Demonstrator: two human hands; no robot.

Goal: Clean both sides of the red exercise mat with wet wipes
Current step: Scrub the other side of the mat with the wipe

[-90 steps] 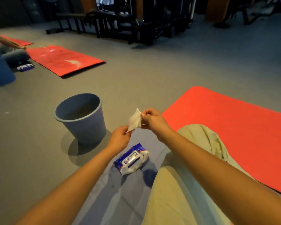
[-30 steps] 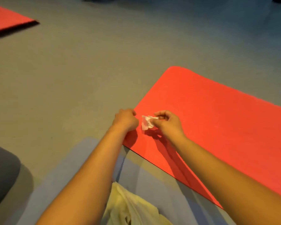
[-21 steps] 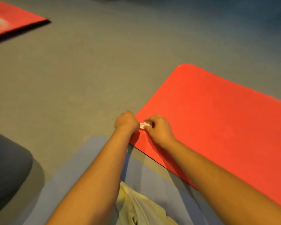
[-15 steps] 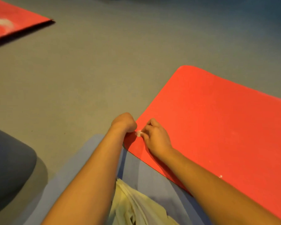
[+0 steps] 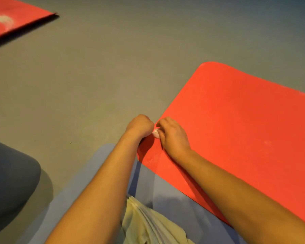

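The red exercise mat lies flat on the grey floor to my right, its rounded corner pointing away from me. A small bunched white wet wipe sits on the mat's near left edge, mostly hidden between my hands. My right hand rests on the mat with its fingers curled over the wipe. My left hand is a closed fist at the mat's edge, touching the wipe from the left; its fingertips are hidden under the fist.
A grey bucket stands at the lower left. Another red mat lies at the far upper left. A blue sheet and my khaki trouser leg are under my arms. Grey floor stretches ahead.
My hands have come together and dropped onto the mat's near left edge. The wipe, earlier held up and partly spread, is now bunched small between them.
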